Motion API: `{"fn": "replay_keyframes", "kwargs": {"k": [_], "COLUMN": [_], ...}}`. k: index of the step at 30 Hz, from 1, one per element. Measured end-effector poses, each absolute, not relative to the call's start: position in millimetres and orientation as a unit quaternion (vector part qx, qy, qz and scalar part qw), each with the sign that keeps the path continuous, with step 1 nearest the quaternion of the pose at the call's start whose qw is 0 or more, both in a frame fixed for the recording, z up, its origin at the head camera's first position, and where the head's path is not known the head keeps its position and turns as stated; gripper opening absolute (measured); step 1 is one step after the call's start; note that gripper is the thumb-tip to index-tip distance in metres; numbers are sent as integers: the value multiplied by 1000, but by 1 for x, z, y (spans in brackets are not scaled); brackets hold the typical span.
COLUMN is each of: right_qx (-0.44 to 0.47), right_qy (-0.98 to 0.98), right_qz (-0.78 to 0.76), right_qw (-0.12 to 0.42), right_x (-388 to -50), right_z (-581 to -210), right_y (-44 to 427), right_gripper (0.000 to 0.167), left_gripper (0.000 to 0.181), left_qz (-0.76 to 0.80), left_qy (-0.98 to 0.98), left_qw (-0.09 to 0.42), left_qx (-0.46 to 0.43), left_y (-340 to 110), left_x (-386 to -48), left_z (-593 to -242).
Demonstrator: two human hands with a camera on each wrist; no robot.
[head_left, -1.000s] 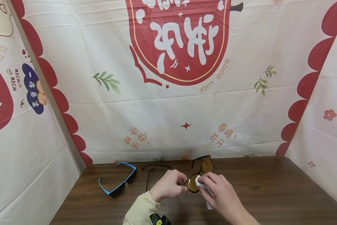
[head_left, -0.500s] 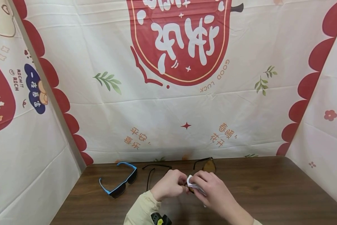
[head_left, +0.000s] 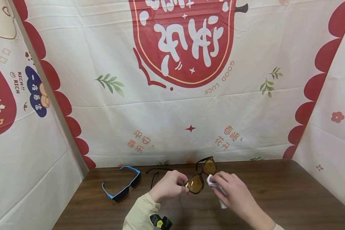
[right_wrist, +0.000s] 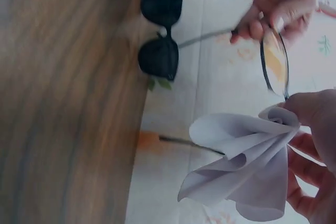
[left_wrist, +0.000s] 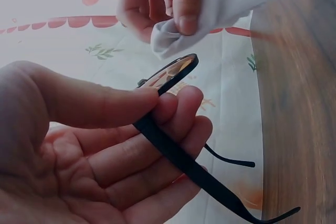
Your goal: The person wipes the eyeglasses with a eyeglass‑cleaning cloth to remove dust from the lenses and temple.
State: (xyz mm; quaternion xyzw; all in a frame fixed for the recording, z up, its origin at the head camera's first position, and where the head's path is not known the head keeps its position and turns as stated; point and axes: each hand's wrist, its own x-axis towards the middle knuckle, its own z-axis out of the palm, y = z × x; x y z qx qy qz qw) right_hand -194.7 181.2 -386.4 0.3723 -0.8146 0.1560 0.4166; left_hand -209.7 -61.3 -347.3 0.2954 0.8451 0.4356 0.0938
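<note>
My left hand (head_left: 170,185) pinches one end of dark-framed sunglasses (head_left: 195,184) with amber lenses, thumb against fingers by the hinge. The sunglasses are tilted, the farther lens toward the back of the table. In the left wrist view a black temple arm (left_wrist: 184,163) runs down across the fingers. Just right of the lenses, my right hand (head_left: 232,193) holds a bunched pale cloth (head_left: 211,180) between thumb and fingers. The left wrist view shows a gap between cloth and lens rim. Loose folds of the cloth (right_wrist: 252,161) spread out in the right wrist view.
Blue-armed sunglasses (head_left: 123,193) with dark lenses lie unfolded at the left of the brown wooden table (head_left: 276,191). Thin dark temple arms (head_left: 158,169) show beyond my left hand; which pair they belong to, I cannot tell. A printed fabric backdrop (head_left: 189,111) stands behind.
The right hand and cloth went left over the nearer amber lens, then back right, off it. Both lenses now show. My left hand has shifted slightly left, keeping its grip.
</note>
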Motion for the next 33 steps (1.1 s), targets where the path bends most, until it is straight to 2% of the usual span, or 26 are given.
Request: {"fn": "replay_keyframes", "kwargs": {"k": [2,4,7,10,16,19,22,23,27,33], "right_qx": [355,343,320,298,284,296,323,334,380,406], "right_qy": [-817,-821,-828,-836,-837,-832,-822,-817,-791,-775], "right_qz": [155,158,166,177,202,206,202,201,193,181], "right_qw": [427,429,430,424,421,423,424,426,438,449], "right_x": [-198,-201,-206,-212,-220,-220,-219,-219,-218,-216], "right_z": [-382,-378,-373,-370,-372,-373,-374,-374,-372,-373], "right_y": [188,194,199,202,199,194,188,186,180,180], "right_gripper": [36,23,15,28,32,29,15,17,43,43], "left_gripper": [14,14,15,15,13,14,16,16,16,15], "left_qz": [447,457,459,449,428,428,424,421,429,446], "left_qy": [841,836,833,836,843,842,843,845,842,835], "left_qw": [105,114,117,112,103,106,104,100,95,100], "left_qx": [288,283,286,294,309,310,312,314,314,306], "left_y": [-62,-62,-62,-62,-62,-62,-62,-62,-61,-62], "left_x": [-210,-210,-210,-210,-208,-206,-204,-204,-205,-208], "left_z": [-346,-346,-346,-344,-344,-346,-349,-349,-348,-344]}}
